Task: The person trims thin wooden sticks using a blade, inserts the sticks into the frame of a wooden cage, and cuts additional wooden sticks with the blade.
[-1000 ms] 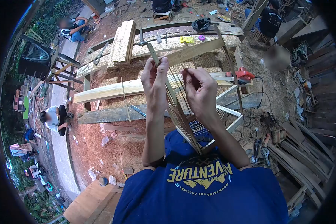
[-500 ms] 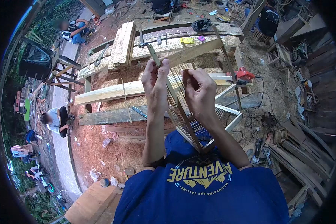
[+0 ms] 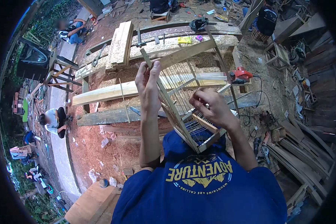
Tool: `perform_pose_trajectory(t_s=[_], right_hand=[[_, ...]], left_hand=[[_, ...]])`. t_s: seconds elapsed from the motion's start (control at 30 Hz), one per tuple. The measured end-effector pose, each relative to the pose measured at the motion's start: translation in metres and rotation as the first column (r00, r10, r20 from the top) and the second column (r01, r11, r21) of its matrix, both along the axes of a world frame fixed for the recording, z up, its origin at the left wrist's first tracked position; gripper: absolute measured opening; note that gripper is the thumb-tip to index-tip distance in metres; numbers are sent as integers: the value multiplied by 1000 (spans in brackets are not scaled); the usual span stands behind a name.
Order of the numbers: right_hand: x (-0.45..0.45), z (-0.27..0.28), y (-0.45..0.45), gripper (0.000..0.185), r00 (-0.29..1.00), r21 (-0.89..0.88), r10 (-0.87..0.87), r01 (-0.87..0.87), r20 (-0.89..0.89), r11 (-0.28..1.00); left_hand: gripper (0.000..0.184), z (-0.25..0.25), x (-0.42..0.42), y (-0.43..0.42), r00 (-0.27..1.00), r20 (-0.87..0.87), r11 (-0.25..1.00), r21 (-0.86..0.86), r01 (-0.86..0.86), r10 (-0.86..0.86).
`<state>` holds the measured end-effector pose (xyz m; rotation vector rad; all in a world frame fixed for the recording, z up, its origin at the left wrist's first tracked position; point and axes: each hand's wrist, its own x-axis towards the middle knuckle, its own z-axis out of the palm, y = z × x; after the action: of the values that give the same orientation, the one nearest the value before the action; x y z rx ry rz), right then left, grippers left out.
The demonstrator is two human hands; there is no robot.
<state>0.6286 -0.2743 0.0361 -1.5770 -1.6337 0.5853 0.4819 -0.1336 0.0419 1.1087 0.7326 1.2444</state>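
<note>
Well, left fingers (image 3: 140, 75) hold a wooden frame (image 3: 186, 53) — angular, thin-barred.

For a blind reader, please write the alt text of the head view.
A person's left hand holds a barred wooden frame, while the curled right hand is close to it. Beyond lie pale planks and a red power tool.

From my remote place I see a red power tool (image 3: 241, 75) and a hammer (image 3: 139, 36), which lies beside the stacked planks (image 3: 121, 43). A yellow item (image 3: 184, 40) is near a black plastic bag (image 3: 199, 24). At the left, I notice one person (image 3: 56, 120) sitting low.
</note>
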Motion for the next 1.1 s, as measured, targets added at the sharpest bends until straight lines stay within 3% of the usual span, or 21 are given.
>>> perform_pose_trajectory(t_s=[0.37, 0.57, 0.67, 1.1], right_hand=[[-1, -14, -6, 9, 987, 17, 44, -48, 158, 999], [-11, -21, -9, 5, 975, 131, -55, 27, 216, 991], [-16, -19, -9, 8, 985, 116, -100, 84, 139, 990], [-26, -25, -13, 17, 972, 160, -193, 171, 135, 972]], left_hand=[[17, -10, 7, 5, 998, -42, 998, 35, 48, -47], [20, -8, 11, -1, 996, -93, 998, 65, 9, -3], [19, -2, 15, -5, 994, -103, 994, 109, -18, 30], [20, -6, 16, -10, 986, -163, 994, 108, -20, 38]])
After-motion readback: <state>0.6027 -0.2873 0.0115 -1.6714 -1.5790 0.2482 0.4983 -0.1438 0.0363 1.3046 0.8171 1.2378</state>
